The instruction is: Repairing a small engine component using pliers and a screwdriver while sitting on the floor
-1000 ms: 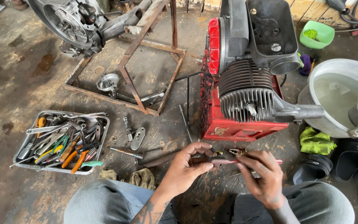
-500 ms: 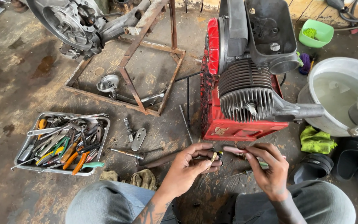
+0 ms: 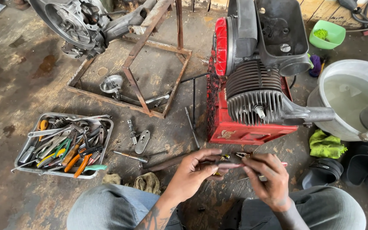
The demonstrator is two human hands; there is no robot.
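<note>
Head view: left hand and right hand both pinch one small metal part.

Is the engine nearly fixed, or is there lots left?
Lots left, probably. Done: the engine sits on its red crate, and loose parts lie on the floor. In hand: the left hand and right hand pinch a small metal part between them. Left: that part isn't on the engine yet.

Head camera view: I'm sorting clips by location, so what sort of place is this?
Probably a small engine repair workshop, with work done on the floor: a finned engine sits on a red crate, a metal tray of hand tools lies nearby, and the concrete floor is oil-stained.
</note>
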